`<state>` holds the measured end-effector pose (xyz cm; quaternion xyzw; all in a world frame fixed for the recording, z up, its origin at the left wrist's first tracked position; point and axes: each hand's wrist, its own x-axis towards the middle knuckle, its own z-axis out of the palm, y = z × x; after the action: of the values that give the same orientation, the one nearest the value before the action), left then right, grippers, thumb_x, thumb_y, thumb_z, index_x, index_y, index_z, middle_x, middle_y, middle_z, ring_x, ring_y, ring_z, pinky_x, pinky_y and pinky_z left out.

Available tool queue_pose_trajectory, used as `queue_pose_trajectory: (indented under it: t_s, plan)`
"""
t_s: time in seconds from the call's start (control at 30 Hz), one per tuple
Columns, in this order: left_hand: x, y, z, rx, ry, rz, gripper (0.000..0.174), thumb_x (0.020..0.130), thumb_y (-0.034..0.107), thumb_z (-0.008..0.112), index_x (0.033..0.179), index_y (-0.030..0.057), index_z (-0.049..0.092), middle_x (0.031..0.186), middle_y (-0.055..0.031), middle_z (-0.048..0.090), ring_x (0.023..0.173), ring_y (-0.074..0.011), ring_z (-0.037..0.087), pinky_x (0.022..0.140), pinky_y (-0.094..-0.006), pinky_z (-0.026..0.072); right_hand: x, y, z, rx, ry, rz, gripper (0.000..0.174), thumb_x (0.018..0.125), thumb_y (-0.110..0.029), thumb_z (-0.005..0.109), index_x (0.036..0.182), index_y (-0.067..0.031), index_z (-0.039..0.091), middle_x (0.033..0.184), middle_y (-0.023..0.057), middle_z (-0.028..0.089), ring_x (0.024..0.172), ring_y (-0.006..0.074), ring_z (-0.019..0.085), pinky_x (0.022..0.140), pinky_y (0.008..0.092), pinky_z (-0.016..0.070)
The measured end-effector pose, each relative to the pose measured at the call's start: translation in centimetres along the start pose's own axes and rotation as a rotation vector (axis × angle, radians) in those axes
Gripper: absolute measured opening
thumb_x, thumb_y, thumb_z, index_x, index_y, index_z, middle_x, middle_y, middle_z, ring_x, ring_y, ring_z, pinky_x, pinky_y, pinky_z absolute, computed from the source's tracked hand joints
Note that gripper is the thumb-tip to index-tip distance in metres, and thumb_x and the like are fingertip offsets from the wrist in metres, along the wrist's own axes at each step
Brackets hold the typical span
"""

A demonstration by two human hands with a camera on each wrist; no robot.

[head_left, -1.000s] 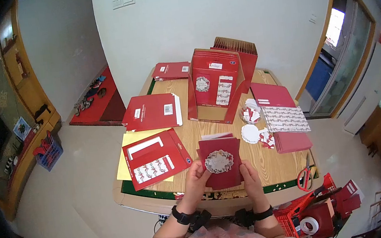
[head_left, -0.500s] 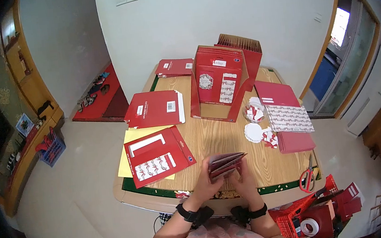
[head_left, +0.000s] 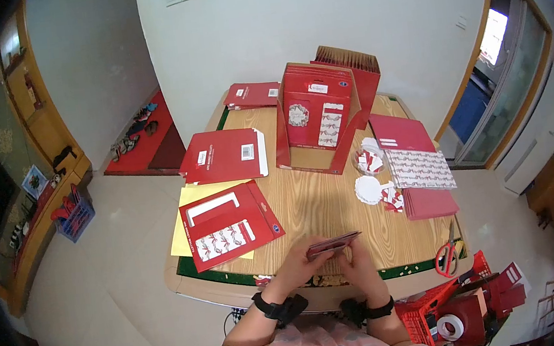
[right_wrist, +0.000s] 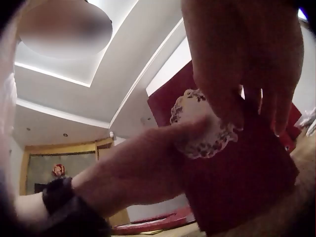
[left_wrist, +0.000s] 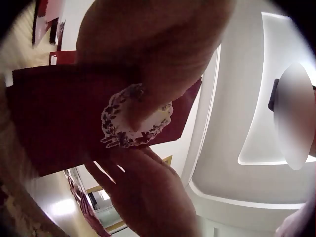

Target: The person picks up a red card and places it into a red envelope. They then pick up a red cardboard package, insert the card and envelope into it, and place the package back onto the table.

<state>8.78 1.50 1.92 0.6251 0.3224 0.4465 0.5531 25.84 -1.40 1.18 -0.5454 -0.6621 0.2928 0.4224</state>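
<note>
Dark red cards (head_left: 335, 244) are held together just above the table's front edge, tipped so that mostly their upper edges show in the head view. A round label with a scalloped wreath border (right_wrist: 200, 148) sits on the front card's face in both wrist views. My left hand (head_left: 295, 265) grips the cards from the left, its thumb lying across the label. My right hand (head_left: 361, 269) holds them from the other side, fingers at the cards' edge and close to the label.
Left lie red printed sleeves (head_left: 224, 155) and a windowed one (head_left: 237, 214) on yellow paper (head_left: 192, 197). An upright red box (head_left: 313, 159) stands behind. To the right are white scalloped labels (head_left: 368, 190), patterned sheets (head_left: 420, 170), red cards (head_left: 430, 203) and scissors (head_left: 445, 260).
Both hands have brought the cards lower and tilted them from face-up to nearly edge-on. The fanned edges have drawn closer together. Things on the table stay put.
</note>
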Motion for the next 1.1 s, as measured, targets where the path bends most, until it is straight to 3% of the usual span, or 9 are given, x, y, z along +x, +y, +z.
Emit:
queue_pose_trajectory:
  t_s: [0.13,0.27,0.33,0.43,0.47,0.57,0.67,0.83,1.1]
  plan:
    - [-0.4,1.5,0.0,0.289,0.036,0.071,0.020,0.085,0.009,0.060,0.104,0.0020,0.060,0.087,-0.0136,0.064,0.079,-0.0229,0.063,0.069,-0.0312,0.0482,0.5,-6.9,-2.5,-0.229,0.291,-0.264,0.046,0.073,0.005,0.061,0.117,0.0000,0.047,0.109,0.0157,0.059,0.105,0.0267,0.057,0.103,0.0392,0.0318]
    - [-0.6,3.1,0.0,0.618,-0.061,0.159,0.020,0.083,0.010,0.061,0.102,0.0042,0.061,0.079,-0.0140,0.063,0.075,-0.0252,0.063,0.067,-0.0320,0.0479,0.2,-7.2,-4.9,-0.472,-0.108,-0.306,0.034,0.071,0.006,0.064,0.104,0.0007,0.057,0.099,0.0120,0.064,0.096,0.0207,0.060,0.103,0.0397,0.0330]
    - [-0.8,4.4,-1.0,0.645,-0.058,0.014,0.020,0.082,0.010,0.064,0.101,0.0050,0.061,0.075,-0.0119,0.063,0.073,-0.0241,0.063,0.067,-0.0317,0.0480,-0.2,-4.3,-4.9,-0.245,0.010,-0.161,0.024,0.075,0.004,0.063,0.098,-0.0010,0.060,0.095,0.0102,0.065,0.093,0.0191,0.061,0.099,0.0390,0.0364]
    - [-1.1,4.0,-4.1,0.493,0.013,-0.114,0.022,0.078,0.011,0.068,0.099,0.0064,0.063,0.069,-0.0103,0.062,0.069,-0.0232,0.063,0.066,-0.0311,0.0480,-0.7,-0.7,-5.1,0.284,0.098,0.125,0.021,0.078,0.003,0.063,0.097,-0.0022,0.060,0.094,0.0054,0.065,0.090,0.0138,0.060,0.093,0.0345,0.0408]
    - [-1.1,3.6,-4.8,0.477,-0.038,-0.187,0.028,0.076,0.008,0.070,0.103,0.0055,0.060,0.079,-0.0117,0.064,0.075,-0.0225,0.063,0.068,-0.0294,0.0477,-1.1,0.4,-5.0,0.494,0.117,0.240,0.021,0.078,0.003,0.063,0.099,-0.0023,0.060,0.094,0.0034,0.065,0.089,0.0116,0.060,0.091,0.0323,0.0421]
    - [-1.9,-3.1,-4.8,0.243,-0.046,-0.106,0.036,0.077,0.009,0.069,0.110,0.0020,0.055,0.091,-0.0166,0.063,0.083,-0.0259,0.061,0.072,-0.0293,0.0470,-2.1,6.6,-3.3,0.276,0.020,0.292,0.027,0.080,0.004,0.061,0.107,-0.0002,0.055,0.098,0.0019,0.061,0.092,0.0113,0.056,0.086,0.0286,0.0425]
    - [-2.4,-6.2,-3.2,0.311,-0.006,-0.037,0.042,0.079,0.007,0.067,0.115,-0.0032,0.047,0.094,-0.0192,0.061,0.087,-0.0259,0.059,0.076,-0.0321,0.0463,-2.3,6.6,-2.1,0.176,0.082,0.141,0.037,0.082,0.002,0.058,0.117,-0.0003,0.046,0.104,0.0094,0.057,0.095,0.0194,0.055,0.084,0.0304,0.0438]
    - [-2.3,-2.4,-2.9,0.390,-0.077,-0.157,0.028,0.083,0.008,0.063,0.108,-0.0022,0.057,0.087,-0.0148,0.063,0.079,-0.0184,0.060,0.070,-0.0294,0.0478,-2.1,6.4,-3.2,0.048,-0.009,0.186,0.039,0.082,0.002,0.058,0.118,0.0003,0.045,0.105,0.0118,0.059,0.097,0.0187,0.055,0.085,0.0303,0.0443]
    - [-3.2,-1.6,-4.2,0.034,-0.158,-0.303,0.022,0.089,0.007,0.058,0.109,-0.0014,0.059,0.093,-0.0042,0.065,0.082,-0.0081,0.057,0.072,-0.0244,0.0478,-3.1,2.1,-5.7,0.490,-0.147,0.276,0.047,0.080,0.009,0.060,0.123,-0.0011,0.045,0.113,0.0070,0.058,0.103,0.0143,0.054,0.086,0.0271,0.0451]
